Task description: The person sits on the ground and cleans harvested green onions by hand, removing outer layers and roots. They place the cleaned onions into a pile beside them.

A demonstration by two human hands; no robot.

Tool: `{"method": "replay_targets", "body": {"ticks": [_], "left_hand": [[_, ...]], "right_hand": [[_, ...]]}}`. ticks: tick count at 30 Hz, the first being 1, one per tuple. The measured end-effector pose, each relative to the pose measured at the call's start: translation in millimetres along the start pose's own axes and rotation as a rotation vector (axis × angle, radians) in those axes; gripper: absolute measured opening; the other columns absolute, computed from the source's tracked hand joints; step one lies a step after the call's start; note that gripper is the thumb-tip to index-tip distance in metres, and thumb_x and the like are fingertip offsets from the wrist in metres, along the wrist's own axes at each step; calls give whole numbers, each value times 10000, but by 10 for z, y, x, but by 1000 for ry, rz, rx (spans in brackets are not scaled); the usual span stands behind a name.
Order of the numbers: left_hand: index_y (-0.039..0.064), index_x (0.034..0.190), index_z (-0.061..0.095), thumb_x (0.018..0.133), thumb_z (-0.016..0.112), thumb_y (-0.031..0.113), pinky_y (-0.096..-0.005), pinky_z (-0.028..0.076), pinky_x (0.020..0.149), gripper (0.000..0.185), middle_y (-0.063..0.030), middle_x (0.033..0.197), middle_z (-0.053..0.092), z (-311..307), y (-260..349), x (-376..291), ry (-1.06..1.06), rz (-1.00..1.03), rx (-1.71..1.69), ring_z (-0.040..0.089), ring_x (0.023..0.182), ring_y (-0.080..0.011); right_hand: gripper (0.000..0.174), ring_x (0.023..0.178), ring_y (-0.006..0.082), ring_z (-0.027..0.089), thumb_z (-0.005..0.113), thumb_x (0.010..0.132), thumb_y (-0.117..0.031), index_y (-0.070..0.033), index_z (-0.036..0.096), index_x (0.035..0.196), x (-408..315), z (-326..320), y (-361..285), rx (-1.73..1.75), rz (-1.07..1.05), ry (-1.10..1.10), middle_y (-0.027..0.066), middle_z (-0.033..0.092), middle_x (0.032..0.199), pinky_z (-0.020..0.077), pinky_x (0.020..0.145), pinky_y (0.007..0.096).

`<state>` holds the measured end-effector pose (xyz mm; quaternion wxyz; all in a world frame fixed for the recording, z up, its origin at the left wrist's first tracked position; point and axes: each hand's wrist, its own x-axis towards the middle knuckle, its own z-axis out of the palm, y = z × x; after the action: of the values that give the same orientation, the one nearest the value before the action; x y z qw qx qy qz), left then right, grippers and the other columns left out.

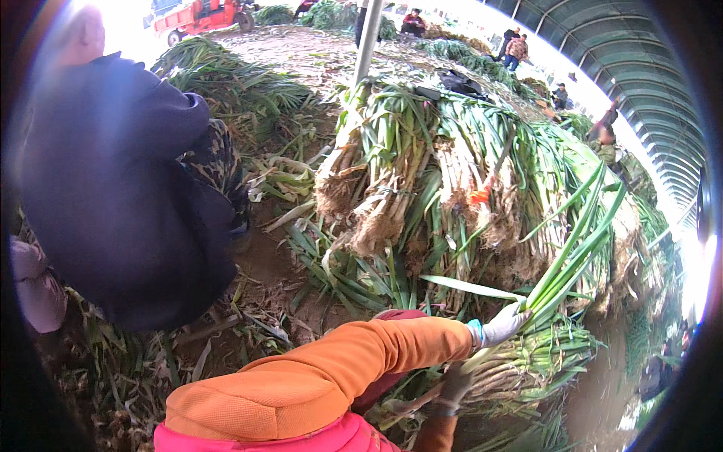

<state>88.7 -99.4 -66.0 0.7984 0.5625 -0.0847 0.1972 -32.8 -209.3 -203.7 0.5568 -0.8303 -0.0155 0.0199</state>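
My left hand, in a pale work glove, is closed around a large green onion just where its long green leaves fan upward. One leaf bends off to the left. The onion's pale shaft slants down from that hand to my right hand. That hand, in a darker, shaded glove, appears to grip the shaft lower down, though its fingers are partly hidden. Right beside both hands lies a heap of trimmed green onions, pale stems towards me and cut green ends pointing right.
Tied green onion bundles with dry roots stand ahead, one with an orange tie. A person in a dark jacket sits close on the left. Loose leaves litter the soil. A metal post rises behind the bundles.
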Motion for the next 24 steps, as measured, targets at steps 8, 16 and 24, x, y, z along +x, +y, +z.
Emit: {"method": "replay_targets", "body": {"ticks": [8, 16, 24], "left_hand": [[6, 1180, 539, 996, 482, 296, -283, 446, 729, 348, -38, 930, 563, -141, 420, 123, -59, 22, -2, 467, 842, -112], [56, 1405, 332, 955, 483, 507, -291, 433, 769, 655, -43, 983, 495, 4, 459, -248, -304, -26, -46, 469, 874, -137], [125, 1309, 458, 972, 483, 258, -270, 432, 466, 362, 5, 794, 487, -181, 529, -79, -99, -343, -469, 474, 549, -98]], "right_hand": [[458, 1045, 253, 539, 625, 857, -90, 60, 468, 1260, -1032, 35, 617, 303, 215, -108, 129, 558, 1181, 445, 910, 372], [379, 735, 242, 514, 562, 924, -262, 58, 490, 1113, -222, -306, -1095, 24, -151, 113, 137, 525, 903, 457, 641, 373], [406, 825, 505, 561, 467, 979, -335, 46, 538, 1097, -302, -349, -1714, -472, -343, -36, 315, 596, 845, 460, 664, 483]]}}
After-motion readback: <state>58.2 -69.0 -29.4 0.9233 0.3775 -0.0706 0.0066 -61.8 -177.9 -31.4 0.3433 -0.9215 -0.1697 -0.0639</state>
